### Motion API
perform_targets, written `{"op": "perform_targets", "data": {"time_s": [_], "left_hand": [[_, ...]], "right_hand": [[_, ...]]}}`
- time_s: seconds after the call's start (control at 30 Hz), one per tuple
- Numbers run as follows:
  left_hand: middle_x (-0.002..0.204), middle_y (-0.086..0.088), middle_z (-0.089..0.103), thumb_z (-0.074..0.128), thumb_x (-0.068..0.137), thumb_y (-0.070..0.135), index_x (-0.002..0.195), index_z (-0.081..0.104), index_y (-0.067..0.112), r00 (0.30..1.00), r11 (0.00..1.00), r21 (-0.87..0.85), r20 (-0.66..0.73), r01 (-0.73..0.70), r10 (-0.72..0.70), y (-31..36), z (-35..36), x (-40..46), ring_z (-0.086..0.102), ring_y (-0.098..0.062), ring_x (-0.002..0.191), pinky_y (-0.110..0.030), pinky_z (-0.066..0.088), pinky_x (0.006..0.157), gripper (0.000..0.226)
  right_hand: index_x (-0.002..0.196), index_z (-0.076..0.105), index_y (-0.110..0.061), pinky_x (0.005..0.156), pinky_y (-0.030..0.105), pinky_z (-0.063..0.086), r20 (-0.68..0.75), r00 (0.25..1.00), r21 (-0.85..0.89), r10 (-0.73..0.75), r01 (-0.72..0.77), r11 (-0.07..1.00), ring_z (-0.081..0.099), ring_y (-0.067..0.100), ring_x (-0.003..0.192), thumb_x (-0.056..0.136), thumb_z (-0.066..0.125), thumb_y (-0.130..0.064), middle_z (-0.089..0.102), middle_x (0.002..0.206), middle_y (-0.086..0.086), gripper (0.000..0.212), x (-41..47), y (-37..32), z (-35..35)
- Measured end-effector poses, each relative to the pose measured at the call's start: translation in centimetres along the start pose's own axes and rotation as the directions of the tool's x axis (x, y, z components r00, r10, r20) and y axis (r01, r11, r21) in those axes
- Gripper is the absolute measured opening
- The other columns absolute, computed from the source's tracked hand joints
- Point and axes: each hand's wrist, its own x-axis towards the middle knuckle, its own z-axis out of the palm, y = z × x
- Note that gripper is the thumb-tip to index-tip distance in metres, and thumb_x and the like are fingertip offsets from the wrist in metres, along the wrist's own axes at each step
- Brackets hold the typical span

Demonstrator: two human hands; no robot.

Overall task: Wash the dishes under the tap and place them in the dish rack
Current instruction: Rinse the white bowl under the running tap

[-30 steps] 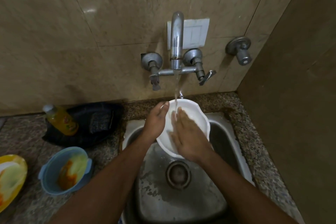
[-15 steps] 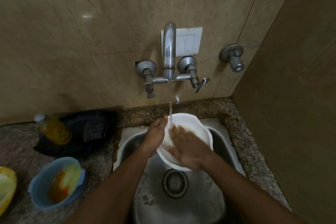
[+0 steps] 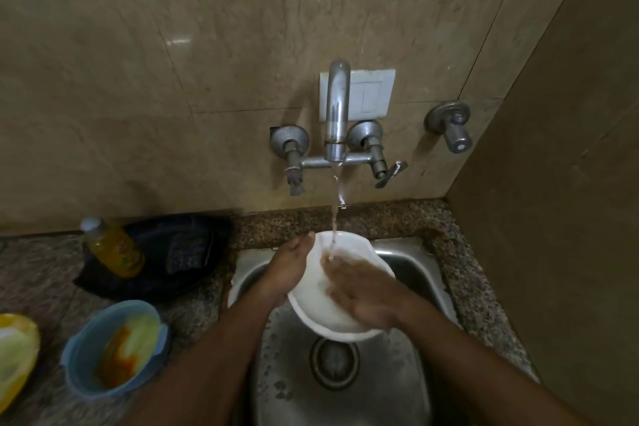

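The white bowl (image 3: pixel 340 318) is held over the steel sink (image 3: pixel 408 263), above the drain (image 3: pixel 333 361), with its left rim in the left hand (image 3: pixel 288 268). That hand grips the rim from the left side, its fingers curled round the outside of the bowl, which hides them. The bowl is tilted, its open face turned up and toward the person, and its far rim is raised toward the wall. It looks roughly round, so no long axis stands out. The right hand (image 3: pixel 363 290) lies flat inside the bowl, fingers straight and spread loosely, pointing up and left; it is motion-blurred. A thin stream of water falls from the tap (image 3: pixel 337 111) onto the right fingertips (image 3: pixel 328 258) and the bowl's inner wall. Both forearms reach in from the bottom edge. On the speckled counter (image 3: pixel 397 218) to the left stand a blue bowl (image 3: pixel 79 370) with orange residue, a yellow dish (image 3: pixel 17 356), and a yellow bottle (image 3: pixel 114 249) against a dark cloth (image 3: pixel 183 252).
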Motion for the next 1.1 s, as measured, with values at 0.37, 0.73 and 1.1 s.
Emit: {"op": "perform_targets", "data": {"time_s": [0.37,0.73,1.1], "left_hand": [[0.12,0.001,0.063,0.043,0.101,0.044,0.125,0.063,0.018,0.998,1.0,-0.007,-0.063,0.006,-0.006,0.5,0.7,-0.3,0.057,-0.017,0.107,-0.033,0.043,0.1,0.041],[0.093,-0.021,0.071,0.045,0.098,0.05,0.099,0.069,0.009,0.999,0.995,0.096,0.037,-0.024,0.02,1.3,-0.8,0.5,0.069,-0.034,0.089,-0.045,0.052,0.087,0.047],[0.094,-0.001,0.069,0.044,0.102,0.038,0.101,0.068,0.019,0.993,0.994,-0.026,-0.062,-0.106,0.105,1.2,0.8,0.0,0.063,-0.016,0.089,-0.03,0.047,0.081,0.03]], "right_hand": [[0.157,-0.005,-0.019,0.122,0.041,0.002,0.024,0.993,-0.032,0.119,-0.118,0.992,-0.004,0.019,0.152,0.103,0.019,-0.054,-0.006,0.165,0.001,0.069,0.5,-0.9,-0.2],[0.157,-0.008,-0.018,0.122,0.039,-0.003,-0.044,0.993,-0.068,0.112,-0.115,0.991,-0.006,0.021,0.152,0.096,0.007,-0.064,-0.007,0.165,0.005,0.077,0.1,-0.4,1.6],[0.158,-0.001,-0.019,0.121,0.03,0.0,-0.136,0.99,0.093,0.043,-0.03,0.995,0.0,0.015,0.151,0.105,0.024,-0.045,-0.001,0.165,-0.001,0.064,0.2,-1.7,0.3]]}}
